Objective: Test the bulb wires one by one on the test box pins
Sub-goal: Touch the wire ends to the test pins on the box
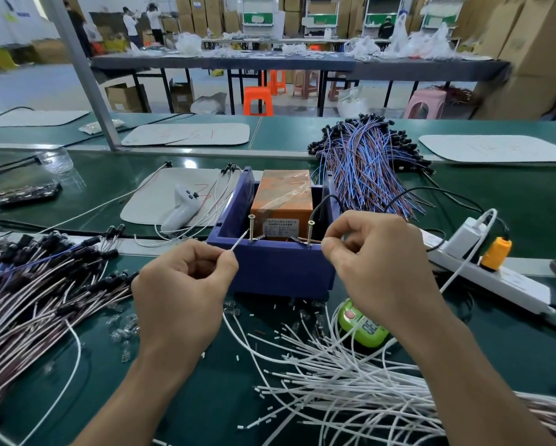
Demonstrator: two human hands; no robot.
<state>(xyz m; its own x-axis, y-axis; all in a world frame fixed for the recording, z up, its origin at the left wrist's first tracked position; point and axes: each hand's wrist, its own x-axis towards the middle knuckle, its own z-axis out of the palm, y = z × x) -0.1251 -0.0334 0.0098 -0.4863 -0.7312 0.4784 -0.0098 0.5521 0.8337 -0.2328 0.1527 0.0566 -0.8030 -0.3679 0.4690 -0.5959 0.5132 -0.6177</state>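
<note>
You are holding both hands over the middle of the bench, just in front of the blue test box (pixel 279 268), which is sitting open-topped with an orange unit (pixel 283 196) inside it. Your left hand (pixel 186 281) is closing its grip on a white wire (pixel 240 243), thumb and forefinger pinching it near its end. The tip is reaching up to the base of the left pin (pixel 251 227), a screw standing upright on the box's near wall. Your right hand (pixel 379 262) is pinching a thin brownish wire end (pixel 315 241) in its grip, the other fingers curling in. That end is running to the foot of the right pin (pixel 310 232), a second upright screw on the same wall. Whether each tip is actually touching its pin is too fine to tell.

A spread of loose white wires (pixel 350 381) is lying toward the near right corner of the bench, partly under your right forearm, and a green timer (pixel 363 326) is sitting just in front of the box. A heap of dark-capped wires (pixel 45 284) is lying along the left edge. A blue and brown bundle (pixel 366 162) is resting behind the box toward the far edge. A white power strip (pixel 495 281) is lying toward the right edge.
</note>
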